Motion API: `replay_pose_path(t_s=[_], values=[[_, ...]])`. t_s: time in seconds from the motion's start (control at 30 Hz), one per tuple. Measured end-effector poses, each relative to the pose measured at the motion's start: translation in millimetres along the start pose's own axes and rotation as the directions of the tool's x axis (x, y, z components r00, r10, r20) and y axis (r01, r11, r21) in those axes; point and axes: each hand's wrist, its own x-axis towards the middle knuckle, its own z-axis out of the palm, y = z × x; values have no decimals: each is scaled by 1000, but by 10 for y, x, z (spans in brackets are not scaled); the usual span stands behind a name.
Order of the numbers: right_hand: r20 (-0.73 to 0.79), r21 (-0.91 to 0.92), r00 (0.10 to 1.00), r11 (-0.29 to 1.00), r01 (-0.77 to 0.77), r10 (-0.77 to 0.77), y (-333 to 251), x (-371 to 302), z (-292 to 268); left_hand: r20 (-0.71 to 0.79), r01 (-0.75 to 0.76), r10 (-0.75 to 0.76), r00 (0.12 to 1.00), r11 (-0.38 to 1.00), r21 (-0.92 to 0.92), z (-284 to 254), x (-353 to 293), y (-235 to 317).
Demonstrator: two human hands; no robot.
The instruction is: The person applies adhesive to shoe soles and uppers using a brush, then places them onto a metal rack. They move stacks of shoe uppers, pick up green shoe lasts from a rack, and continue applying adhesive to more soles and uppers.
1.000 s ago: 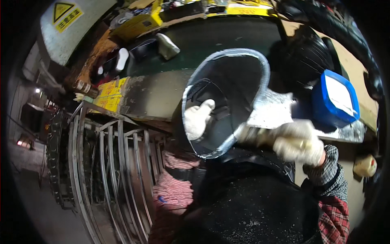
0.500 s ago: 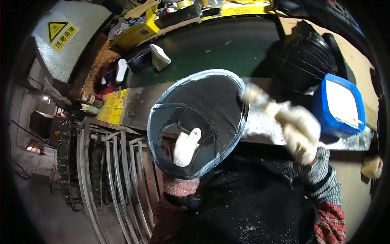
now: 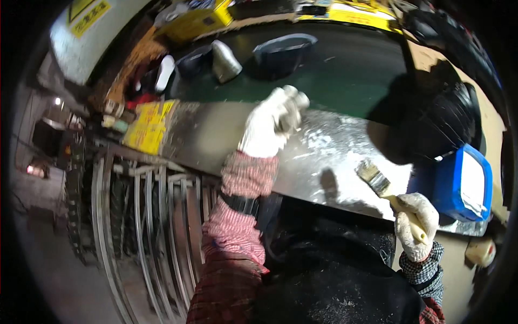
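Observation:
My right hand [image 3: 415, 227], in a white glove, is closed around the pale handle of a brush [image 3: 377, 181]. Its bristles point up and left over the shiny metal ledge [image 3: 315, 156]. My left hand [image 3: 274, 120], also gloved in white, reaches over the same ledge with nothing visible in it; its fingers look apart, though motion blurs them. Beyond it, a dark, hollow fabric piece with a pale-coated rim [image 3: 286, 54] stands on the green belt [image 3: 345, 86], apart from the hand.
At right stand a blue tub [image 3: 462, 183] with white contents and a black rounded bundle [image 3: 442, 119]. A pale, block-like piece [image 3: 226, 62] and a white sole-shaped piece [image 3: 165, 73] lie at far left. Metal rack bars [image 3: 143, 232] rise on the left; yellow boxes [image 3: 199, 24] line the back.
The dark piece with the pale rim has left my left hand and stands on the belt. My left hand is farther forward over the ledge. My right hand and the brush have moved lower.

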Motion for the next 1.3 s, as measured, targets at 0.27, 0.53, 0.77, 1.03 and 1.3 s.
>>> replay_pose_path(t_s=[0.27,0.53,0.77,1.03,1.3], values=[[248,560,946,828,34,-207,-381,62,980,-461,317,-297,836,948,-37,-2345,-3056,-884],[655,-417,723,693,588,-220,-622,622,2300,-886,907,206,415,-10,422,-5534,-4551,-3119],[496,-196,846,974,-110,195,-369,730,2647,-810,854,273,519,-212,475,-7038,-2786,-2834],[617,-655,492,748,-113,614,-442,928,2583,-829,824,246,502,-429,371,-7378,-2146,-2593],[666,-440,706,638,632,-240,-419,1063,2853,-412,538,424,806,-815,214,-6574,-2642,-2560]])
